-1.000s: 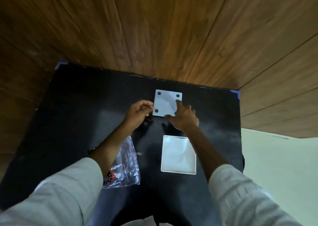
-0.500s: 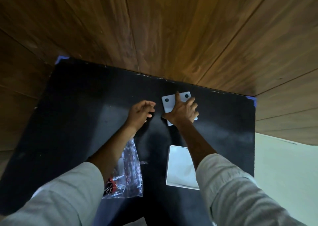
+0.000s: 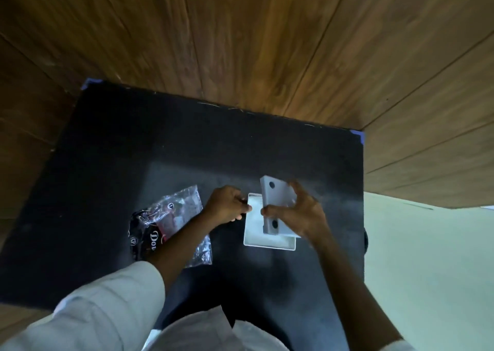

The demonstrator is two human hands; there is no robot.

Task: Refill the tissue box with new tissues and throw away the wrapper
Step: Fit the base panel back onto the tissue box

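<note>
The grip of the right hand [image 3: 299, 214] was clamped on the white base panel [image 3: 278, 206] of the tissue box, thumb on its near-left edge and fingers [image 3: 298, 190] wrapped round its far right side, so the panel was held tilted above the open white box shell [image 3: 267, 239]. The left hand [image 3: 227, 207] rested just left of the shell, its fingers curled against the shell's left rim; whether that grip actually pinched the rim or only steadied it could not be told.

The likeliest trouble from there seemed to be a mismatch: the panel was held at a slant over the shell, and if lowered that way one corner would probably catch on the rim and shove the light shell across the smooth black table [image 3: 133, 150]. A loose steadying hand would make that worse. It was also unclear whether the shell held any tissues; closing it empty would defeat the task.

The panel looked like a rigid, pale grey-white plate with a raised edge and dark round holes near its corners, two of them showing. The shell was a shallow square tray, pale inside, lying at the near centre of the table. The crinkled clear wrapper [image 3: 171, 217], with dark printed lettering, lay on the table to the left, partly under the left forearm, not yet thrown away.
</note>
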